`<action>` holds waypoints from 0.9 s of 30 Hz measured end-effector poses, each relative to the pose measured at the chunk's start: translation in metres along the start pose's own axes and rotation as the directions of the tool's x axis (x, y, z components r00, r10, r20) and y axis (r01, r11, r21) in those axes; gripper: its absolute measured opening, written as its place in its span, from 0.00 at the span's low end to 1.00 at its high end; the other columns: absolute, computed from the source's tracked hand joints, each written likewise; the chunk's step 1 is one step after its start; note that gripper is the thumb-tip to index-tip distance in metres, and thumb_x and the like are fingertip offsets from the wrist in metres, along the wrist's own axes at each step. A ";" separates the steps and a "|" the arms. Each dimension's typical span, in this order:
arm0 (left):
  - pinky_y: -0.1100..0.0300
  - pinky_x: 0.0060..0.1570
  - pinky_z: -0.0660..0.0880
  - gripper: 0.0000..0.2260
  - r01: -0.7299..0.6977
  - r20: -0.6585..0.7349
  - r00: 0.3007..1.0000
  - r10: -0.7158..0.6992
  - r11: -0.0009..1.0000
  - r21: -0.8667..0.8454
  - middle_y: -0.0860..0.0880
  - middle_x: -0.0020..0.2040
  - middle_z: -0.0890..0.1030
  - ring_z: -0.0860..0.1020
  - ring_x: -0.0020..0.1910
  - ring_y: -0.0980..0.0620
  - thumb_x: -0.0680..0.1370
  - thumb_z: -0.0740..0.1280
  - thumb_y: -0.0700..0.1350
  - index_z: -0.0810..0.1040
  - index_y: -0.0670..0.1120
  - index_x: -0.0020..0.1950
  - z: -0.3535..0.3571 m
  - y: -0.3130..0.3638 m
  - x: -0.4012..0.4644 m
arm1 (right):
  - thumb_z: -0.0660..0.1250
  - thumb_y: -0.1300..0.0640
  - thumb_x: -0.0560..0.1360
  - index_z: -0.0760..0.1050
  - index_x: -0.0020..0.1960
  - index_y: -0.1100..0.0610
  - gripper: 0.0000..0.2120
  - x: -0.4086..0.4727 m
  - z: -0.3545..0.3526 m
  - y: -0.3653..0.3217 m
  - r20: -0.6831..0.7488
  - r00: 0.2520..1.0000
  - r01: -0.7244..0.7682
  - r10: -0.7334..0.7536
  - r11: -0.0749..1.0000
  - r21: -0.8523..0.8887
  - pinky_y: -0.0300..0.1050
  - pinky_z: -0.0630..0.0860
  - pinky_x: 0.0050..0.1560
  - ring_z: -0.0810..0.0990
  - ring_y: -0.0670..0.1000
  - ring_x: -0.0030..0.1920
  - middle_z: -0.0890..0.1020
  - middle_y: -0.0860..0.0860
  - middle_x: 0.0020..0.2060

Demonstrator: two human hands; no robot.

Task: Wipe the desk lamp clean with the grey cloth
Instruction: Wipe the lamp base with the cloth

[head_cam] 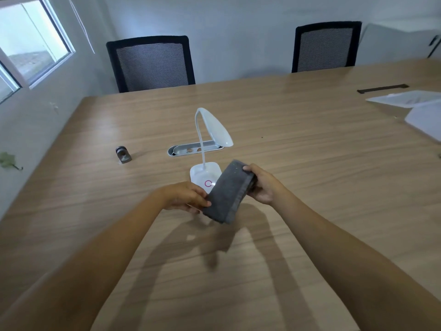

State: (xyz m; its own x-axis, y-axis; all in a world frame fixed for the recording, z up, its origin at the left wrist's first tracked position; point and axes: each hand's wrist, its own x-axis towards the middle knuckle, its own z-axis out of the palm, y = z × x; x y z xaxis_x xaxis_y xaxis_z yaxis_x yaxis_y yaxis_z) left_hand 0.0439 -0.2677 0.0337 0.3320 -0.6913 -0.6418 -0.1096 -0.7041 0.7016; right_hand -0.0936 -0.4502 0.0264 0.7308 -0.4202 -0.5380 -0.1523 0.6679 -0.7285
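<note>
Both hands (188, 195) (262, 185) grip the folded grey cloth (229, 192) before the desk lamp (212, 139)

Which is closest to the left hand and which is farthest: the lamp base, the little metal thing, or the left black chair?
From the left hand:
1. Lamp base, just beyond it, slightly right.
2. Little metal thing, farther out on the table, to the left.
3. Left chair, across the table by the wall.

Near corner of the lamp base (204, 174) behind the grey cloth (229, 192); white trays (420, 108) cropped at right edge.
</note>
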 end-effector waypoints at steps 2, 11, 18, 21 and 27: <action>0.66 0.39 0.79 0.02 -0.011 0.007 1.000 0.012 0.997 -0.072 0.50 0.36 0.78 0.78 0.35 0.56 0.72 0.71 0.38 0.79 0.44 0.41 0.004 0.002 0.005 | 0.67 0.56 0.74 0.76 0.41 0.57 0.05 -0.001 -0.002 0.003 0.021 1.000 -0.009 0.007 0.994 0.109 0.42 0.81 0.35 0.80 0.49 0.37 0.84 0.51 0.28; 0.67 0.36 0.78 0.06 -0.011 -0.002 1.000 0.011 0.992 -0.126 0.52 0.34 0.79 0.79 0.31 0.60 0.72 0.72 0.40 0.79 0.47 0.36 0.003 -0.001 0.019 | 0.60 0.67 0.76 0.72 0.59 0.60 0.13 0.000 0.005 0.023 0.080 0.981 -0.171 0.175 0.984 -0.059 0.49 0.77 0.47 0.79 0.54 0.46 0.80 0.56 0.46; 0.56 0.60 0.74 0.17 0.054 -0.418 0.899 0.132 0.912 0.406 0.46 0.57 0.81 0.78 0.57 0.48 0.71 0.72 0.49 0.81 0.45 0.58 -0.023 -0.018 0.036 | 0.61 0.61 0.76 0.67 0.65 0.64 0.18 0.021 0.020 -0.003 -0.193 0.981 -0.084 -0.014 0.866 -0.493 0.51 0.77 0.49 0.78 0.59 0.52 0.79 0.59 0.53; 0.52 0.69 0.64 0.28 0.108 -0.488 0.861 0.143 0.886 0.451 0.44 0.71 0.71 0.69 0.69 0.44 0.73 0.69 0.53 0.70 0.45 0.70 -0.018 -0.028 0.049 | 0.60 0.62 0.74 0.72 0.46 0.61 0.04 0.030 0.031 -0.012 -0.131 0.974 -0.013 -0.182 0.540 -0.842 0.44 0.71 0.40 0.75 0.57 0.47 0.76 0.57 0.42; 0.51 0.66 0.68 0.31 0.092 -0.521 0.821 0.234 0.846 0.524 0.40 0.68 0.73 0.71 0.66 0.41 0.72 0.69 0.55 0.67 0.44 0.71 -0.011 -0.040 0.071 | 0.62 0.60 0.73 0.79 0.54 0.59 0.12 0.055 0.056 -0.011 0.099 0.905 0.093 -0.415 -0.035 -0.995 0.48 0.77 0.50 0.78 0.61 0.56 0.81 0.60 0.54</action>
State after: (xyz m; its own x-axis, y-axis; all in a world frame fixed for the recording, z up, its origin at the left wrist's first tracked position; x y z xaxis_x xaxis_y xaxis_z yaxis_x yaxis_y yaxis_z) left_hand 0.0819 -0.2872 -0.0367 0.7351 -0.6473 -0.2017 -0.5536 -0.7448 0.3725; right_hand -0.0145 -0.4460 0.0286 0.7901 -0.5962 -0.1426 -0.5889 -0.6735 -0.4468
